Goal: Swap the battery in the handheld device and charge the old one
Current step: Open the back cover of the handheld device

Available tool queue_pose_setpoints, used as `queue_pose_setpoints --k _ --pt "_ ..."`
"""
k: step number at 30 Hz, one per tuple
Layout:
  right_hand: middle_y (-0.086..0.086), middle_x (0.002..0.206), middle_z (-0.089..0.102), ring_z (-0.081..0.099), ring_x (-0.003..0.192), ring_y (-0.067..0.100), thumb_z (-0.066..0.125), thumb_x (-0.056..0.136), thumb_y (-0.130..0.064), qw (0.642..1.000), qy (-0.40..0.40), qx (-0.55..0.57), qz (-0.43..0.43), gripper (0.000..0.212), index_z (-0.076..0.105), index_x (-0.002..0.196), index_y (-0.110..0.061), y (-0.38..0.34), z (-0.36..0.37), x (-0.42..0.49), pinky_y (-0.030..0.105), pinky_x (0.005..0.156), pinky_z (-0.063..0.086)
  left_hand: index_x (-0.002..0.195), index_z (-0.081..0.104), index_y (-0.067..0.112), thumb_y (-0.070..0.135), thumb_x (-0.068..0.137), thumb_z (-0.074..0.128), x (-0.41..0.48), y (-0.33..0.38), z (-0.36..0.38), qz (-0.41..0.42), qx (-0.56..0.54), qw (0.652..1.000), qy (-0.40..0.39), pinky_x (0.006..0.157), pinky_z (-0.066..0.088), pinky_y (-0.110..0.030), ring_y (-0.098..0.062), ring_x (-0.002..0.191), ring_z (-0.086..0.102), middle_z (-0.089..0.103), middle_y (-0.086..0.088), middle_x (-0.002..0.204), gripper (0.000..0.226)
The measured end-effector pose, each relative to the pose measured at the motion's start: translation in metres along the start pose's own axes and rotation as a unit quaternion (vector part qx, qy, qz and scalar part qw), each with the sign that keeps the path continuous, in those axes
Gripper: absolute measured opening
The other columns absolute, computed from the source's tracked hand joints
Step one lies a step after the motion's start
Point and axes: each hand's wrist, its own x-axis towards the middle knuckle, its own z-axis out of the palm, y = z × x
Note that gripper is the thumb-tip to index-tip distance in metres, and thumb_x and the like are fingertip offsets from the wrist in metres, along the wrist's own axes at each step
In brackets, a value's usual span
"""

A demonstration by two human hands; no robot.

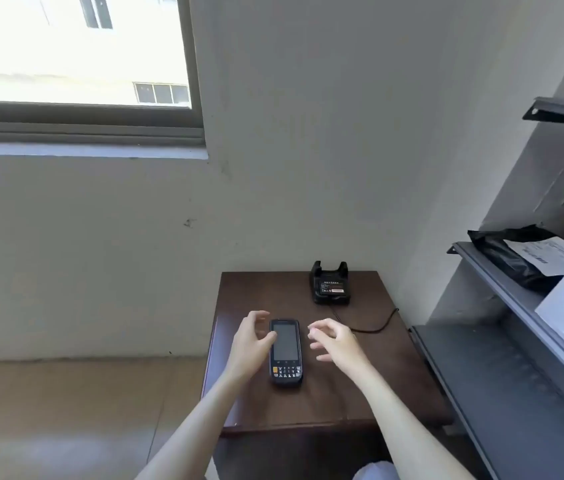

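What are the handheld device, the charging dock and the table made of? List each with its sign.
Handheld device: likely black plastic body, glossy glass-like screen that reflects light.
Charging dock: seems matte black moulded plastic, with a printed label.
Table: dark brown wood or wood-look veneer, smooth with a faint sheen; which one cannot be told.

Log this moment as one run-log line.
handheld device flat on table | left hand, right hand open | charging cradle behind
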Motion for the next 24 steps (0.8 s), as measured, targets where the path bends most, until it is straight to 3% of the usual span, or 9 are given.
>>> queue_pose_setpoints --k 4,10,15,20,24 --pt "0.002 0.11 0.07 0.073 0.096 0.019 0.062 0.095 -0.023 0.999 0.001 0.012 0.04 0.016 0.069 0.109 -0.024 0.013 0.008 0.009 0.036 0.074 0.064 0.138 0.051 0.018 0.012 0.09 0.063 0.004 -0.011 0.008 -0.055 0.026 0.998 -0.017 0.096 0.049 -0.032 -0.018 0.111 0.063 0.056 0.004 0.131 0.05" --pt "0.005 0.113 0.069 0.073 0.1 0.023 0.06 0.097 -0.017 0.995 -0.01 0.058 0.081 0.027 0.064 0.124 -0.012 0.022 0.022 0.024 0.036 0.081 0.063 0.139 0.05 0.018 0.009 0.09 0.064 0.013 -0.024 0.018 -0.098 -0.003 0.995 -0.034 0.097 0.054 -0.038 -0.014 0.109 0.062 0.061 0.004 0.122 0.051" --pt "0.019 0.108 0.074 0.074 0.083 0.022 0.054 0.1 -0.012 0.987 0.0 0.112 0.113 0.024 0.068 0.115 0.0 0.02 0.032 0.03 0.037 0.075 0.064 0.134 0.057 0.02 0.011 0.085 0.064 0.016 -0.026 0.024 -0.135 -0.037 0.989 -0.041 0.1 0.054 -0.041 -0.012 0.112 0.063 0.065 0.01 0.114 0.05" --pt "0.018 0.107 0.075 0.073 0.078 0.019 0.055 0.1 -0.016 0.984 0.009 0.144 0.103 0.024 0.071 0.11 0.0 0.015 0.035 0.027 0.034 0.066 0.063 0.101 0.071 0.033 0.026 0.076 0.066 0.017 -0.021 0.026 -0.168 -0.105 0.979 -0.044 0.093 0.059 -0.043 -0.013 0.098 0.073 0.077 0.013 0.099 0.026" --pt "0.012 0.102 0.076 0.072 0.078 0.015 0.055 0.101 -0.019 0.983 0.032 0.16 0.085 0.023 0.074 0.104 -0.005 0.005 0.036 0.022 0.031 0.064 0.062 0.108 0.069 0.03 0.038 0.064 0.072 0.016 -0.013 0.027 -0.153 -0.102 0.983 -0.033 0.093 0.058 -0.043 -0.012 0.096 0.072 0.076 0.01 0.101 0.045"
